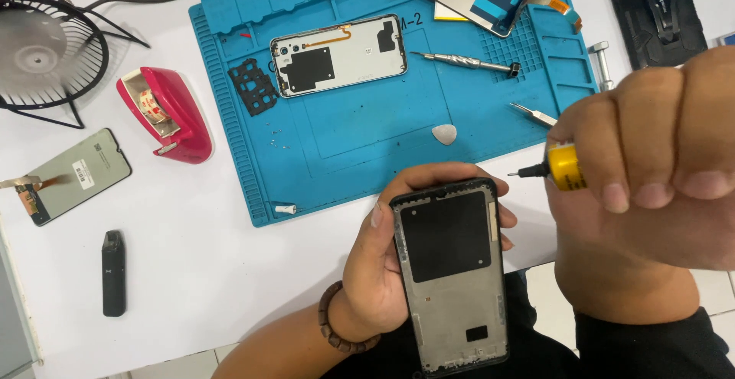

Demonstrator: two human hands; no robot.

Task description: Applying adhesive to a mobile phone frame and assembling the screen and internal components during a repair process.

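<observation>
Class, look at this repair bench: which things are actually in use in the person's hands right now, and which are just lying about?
In use:
- phone frame, held in the left hand
- yellow glue tube, gripped in the right hand, nozzle aimed at the frame

Lying about:
- phone back housing on the blue mat
- screwdriver
- pick
- pink tape dispenser
- small fan

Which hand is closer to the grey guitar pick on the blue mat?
Left. The left hand holds the phone frame just below the pick. The right hand, gripping a yellow glue tube, sits farther off to the pick's right.
</observation>
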